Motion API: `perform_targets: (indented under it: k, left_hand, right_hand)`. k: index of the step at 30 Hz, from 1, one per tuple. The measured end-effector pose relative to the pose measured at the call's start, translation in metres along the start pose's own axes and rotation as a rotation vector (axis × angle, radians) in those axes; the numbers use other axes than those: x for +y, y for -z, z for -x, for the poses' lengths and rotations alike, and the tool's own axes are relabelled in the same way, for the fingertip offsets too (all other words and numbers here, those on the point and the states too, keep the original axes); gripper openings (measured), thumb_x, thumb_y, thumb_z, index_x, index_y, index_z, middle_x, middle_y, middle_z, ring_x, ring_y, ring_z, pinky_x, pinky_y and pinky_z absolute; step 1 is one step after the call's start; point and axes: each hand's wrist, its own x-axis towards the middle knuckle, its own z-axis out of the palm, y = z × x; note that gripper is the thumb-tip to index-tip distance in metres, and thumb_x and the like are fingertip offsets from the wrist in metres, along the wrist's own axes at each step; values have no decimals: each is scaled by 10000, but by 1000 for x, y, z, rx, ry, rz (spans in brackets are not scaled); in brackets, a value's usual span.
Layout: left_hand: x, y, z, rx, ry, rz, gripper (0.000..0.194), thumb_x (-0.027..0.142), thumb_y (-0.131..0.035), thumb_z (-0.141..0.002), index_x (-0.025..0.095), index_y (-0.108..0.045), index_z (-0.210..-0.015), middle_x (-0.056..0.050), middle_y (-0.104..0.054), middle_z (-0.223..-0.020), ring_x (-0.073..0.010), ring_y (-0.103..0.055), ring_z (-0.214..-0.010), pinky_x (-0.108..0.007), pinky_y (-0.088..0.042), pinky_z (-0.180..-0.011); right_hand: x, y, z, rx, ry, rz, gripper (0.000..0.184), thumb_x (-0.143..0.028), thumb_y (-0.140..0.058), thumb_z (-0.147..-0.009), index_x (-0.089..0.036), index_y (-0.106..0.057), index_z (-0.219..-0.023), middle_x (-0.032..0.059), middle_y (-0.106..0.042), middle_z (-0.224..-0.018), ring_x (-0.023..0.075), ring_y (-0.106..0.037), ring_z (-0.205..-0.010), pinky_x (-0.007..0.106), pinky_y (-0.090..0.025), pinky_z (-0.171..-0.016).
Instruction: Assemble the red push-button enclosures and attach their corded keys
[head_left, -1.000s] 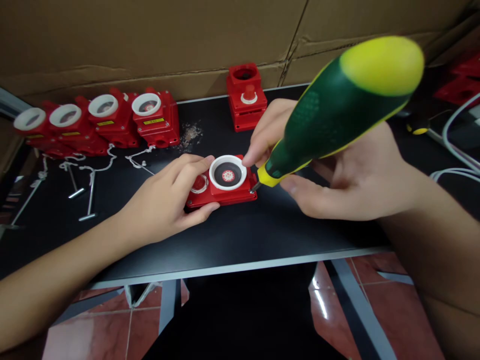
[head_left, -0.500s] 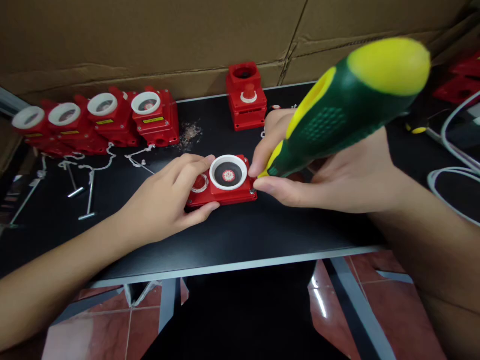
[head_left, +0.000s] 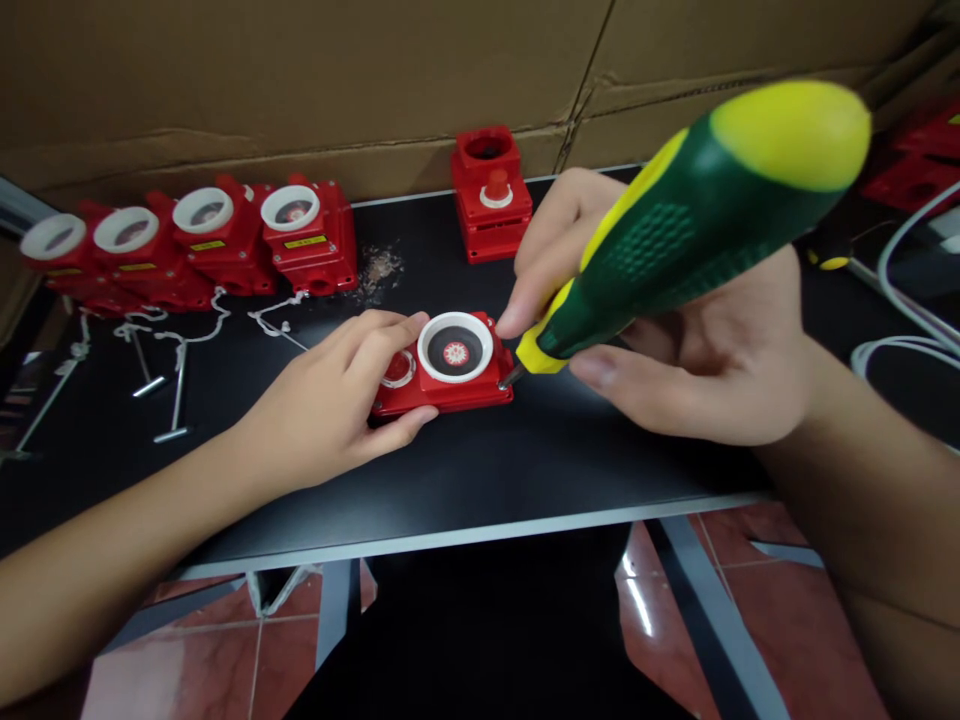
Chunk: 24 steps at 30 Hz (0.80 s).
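A red call-point box [head_left: 469,393] with a white ring around a dark round centre lies on the black tabletop. My left hand [head_left: 341,400] grips its left end, thumb along the near side and fingers over the top. My right hand [head_left: 667,360] holds a green and yellow screwdriver [head_left: 645,260], its handle tilted up to the right. The screwdriver's tip meets a screw at the box's near right corner. My right thumb and fingers are around the lower handle, and the forefinger reaches close to the box's right edge.
Several similar red boxes [head_left: 311,240] stand at the back left, with small metal hammers [head_left: 180,390] on white cords before them. Another red unit [head_left: 491,200] stands at the back middle. Debris [head_left: 381,272] lies nearby. White cable [head_left: 915,340] and another tool [head_left: 834,263] are at right.
My right hand's thumb has slid back from the screwdriver's collar, uncovering the shaft and the screw corner. My right fingers have lifted and shifted. My left hand and the box have barely moved.
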Motion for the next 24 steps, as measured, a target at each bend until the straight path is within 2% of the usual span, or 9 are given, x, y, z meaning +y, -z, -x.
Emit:
perform_targets:
  k: [5,7,11,15,21,24]
  left_hand:
    - [0,-1,0,-2,25,19,636,509,-719,-1219,187,-576,-1748,-226,-749,-1713,-436,-815,-1529,-572,-741,-1266]
    - [0,-1,0,4,21,24,644,502,-719,-1213,172,-583,-1749,-238,-754,-1703,-445,-821,-1522,-591,-743,-1259]
    - [0,-2,0,9,23,37,675,494,-727,-1197,183,-574,-1776,-230,-748,-1713,-445,-814,-1532,-602,-735,-1275]
    - [0,-2,-1,7,12,31,687,475,-734,-1196,187,-556,-1793,-229,-746,-1716,-451,-811,-1535,-609,-736,-1268]
    - [2,-1,-1,19,-8,25,677,423,-742,-1188,183,-554,-1793,-235,-747,-1705,-449,-821,-1510,-606,-744,-1245]
    - [2,-1,-1,21,-14,13,672,424,-741,-1199,152,-552,-1784,-252,-744,-1705,-452,-815,-1519,-609,-739,-1251]
  right_hand:
    - [2,-9,3,109,-57,-1,248,-228,-932,-984,-288,-894,-1221,30,-856,-1125,195,-746,-832,334,-672,-710]
    - [1,-15,3,160,-52,-60,255,-209,-948,-979,-285,-899,-1217,24,-878,-1164,165,-709,-750,322,-634,-645]
    - [-1,-20,3,169,-87,-126,277,-151,-952,-993,-262,-912,-1244,22,-887,-1206,115,-632,-635,312,-551,-549]
    - [-3,-13,2,143,-128,-2,207,-225,-1021,-1001,-248,-885,-1155,21,-856,-1124,143,-658,-689,319,-553,-552]
    - [-6,-3,0,34,-180,122,271,-436,-1049,-1055,-263,-850,-1118,-3,-789,-972,175,-662,-781,326,-587,-645]
    - [-8,-2,2,30,-185,142,231,-399,-1000,-1089,-252,-836,-1158,-5,-814,-1020,167,-687,-804,316,-598,-664]
